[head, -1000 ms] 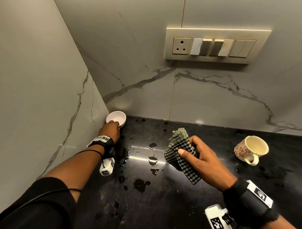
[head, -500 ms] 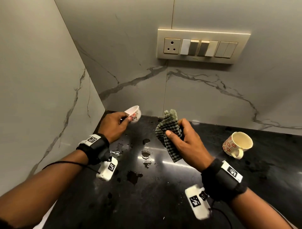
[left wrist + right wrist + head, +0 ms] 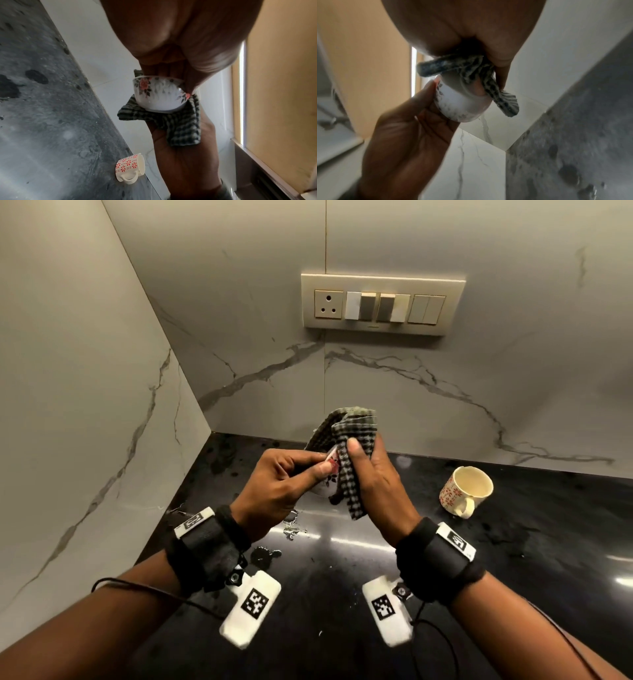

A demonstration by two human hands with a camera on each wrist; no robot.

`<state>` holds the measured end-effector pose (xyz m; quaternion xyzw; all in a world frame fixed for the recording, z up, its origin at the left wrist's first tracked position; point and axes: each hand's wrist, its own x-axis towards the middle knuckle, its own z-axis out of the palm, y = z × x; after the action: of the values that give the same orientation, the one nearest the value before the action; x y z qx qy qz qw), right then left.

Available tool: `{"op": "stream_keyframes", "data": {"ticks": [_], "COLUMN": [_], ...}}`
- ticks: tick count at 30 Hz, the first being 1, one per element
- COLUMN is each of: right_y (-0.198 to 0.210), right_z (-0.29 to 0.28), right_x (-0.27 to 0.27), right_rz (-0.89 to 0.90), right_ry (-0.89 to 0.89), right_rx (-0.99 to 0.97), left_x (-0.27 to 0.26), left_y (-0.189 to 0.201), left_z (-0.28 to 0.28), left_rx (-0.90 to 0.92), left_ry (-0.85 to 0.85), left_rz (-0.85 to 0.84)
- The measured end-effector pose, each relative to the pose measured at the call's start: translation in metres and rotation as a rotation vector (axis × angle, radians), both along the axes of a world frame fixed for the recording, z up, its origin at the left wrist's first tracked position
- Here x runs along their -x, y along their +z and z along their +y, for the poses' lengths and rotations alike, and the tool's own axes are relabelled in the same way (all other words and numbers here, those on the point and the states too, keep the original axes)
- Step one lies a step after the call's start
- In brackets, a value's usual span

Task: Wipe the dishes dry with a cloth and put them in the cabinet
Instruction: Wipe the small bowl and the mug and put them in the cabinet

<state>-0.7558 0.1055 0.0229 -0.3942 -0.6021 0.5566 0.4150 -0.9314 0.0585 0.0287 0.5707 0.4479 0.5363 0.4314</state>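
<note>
A small white bowl (image 3: 158,97) with a rose-and-leaf pattern is held in the air above the black bench (image 3: 342,594), in front of the marble wall. It is gripped at its rim and side by the left hand (image 3: 270,487), whose fingers are curled round it and whose thumb is laid on the patterned outside. A green-and-white checked cloth (image 3: 346,436) is clutched in the right hand (image 3: 376,481), with the thumb pressed on the fabric and the fingers closed behind it. The cloth is set against the bowl: in the left wrist view the bowl's base is seen touching the cloth, which is spread over the right palm, and one corner is left hanging below. How far the cloth reaches inside the bowl cannot be told.

A cream mug (image 3: 466,491) printed with red flowers is stood on the bench to the right, well apart from both hands and near the wall, its handle turned toward the person. Water spots (image 3: 265,554) are scattered on the bench beneath the hands. A cream switch panel (image 3: 382,304) with a socket is mounted on the wall above
</note>
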Motion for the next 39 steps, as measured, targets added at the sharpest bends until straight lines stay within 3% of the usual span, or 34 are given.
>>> {"op": "stream_keyframes", "data": {"ticks": [6, 15, 22, 26, 30, 36, 39], "right_y": [0.012, -0.006, -0.012, -0.005, -0.011, -0.016, -0.015], "right_z": [-0.002, -0.015, -0.019, -0.017, -0.01, -0.003, -0.001], "right_x": [-0.023, -0.041, -0.047, -0.05, -0.048, -0.05, -0.05], "right_rz": [0.533, 0.645, 0.508, 0.368, 0.119, -0.118, -0.146], "right_ry": [0.091, 0.15, 0.112, 0.125, 0.071, -0.014, -0.01], "right_rx": [0.618, 0.807, 0.756, 0.642, 0.465, 0.233, 0.215], "left_x": [-0.021, -0.022, 0.001, 0.007, 0.003, -0.004, -0.003], "left_y": [0.006, -0.008, -0.017, -0.014, -0.013, -0.015, -0.012], "left_z": [-0.006, -0.002, 0.005, 0.001, -0.004, -0.003, 0.0], "left_rx": [-0.113, -0.275, -0.317, -0.416, -0.471, -0.649, -0.727], "left_ry": [-0.081, -0.179, -0.114, -0.17, -0.232, -0.305, -0.209], "left_rz": [0.081, 0.468, 0.717, 0.995, 1.273, 1.423, 1.322]}}
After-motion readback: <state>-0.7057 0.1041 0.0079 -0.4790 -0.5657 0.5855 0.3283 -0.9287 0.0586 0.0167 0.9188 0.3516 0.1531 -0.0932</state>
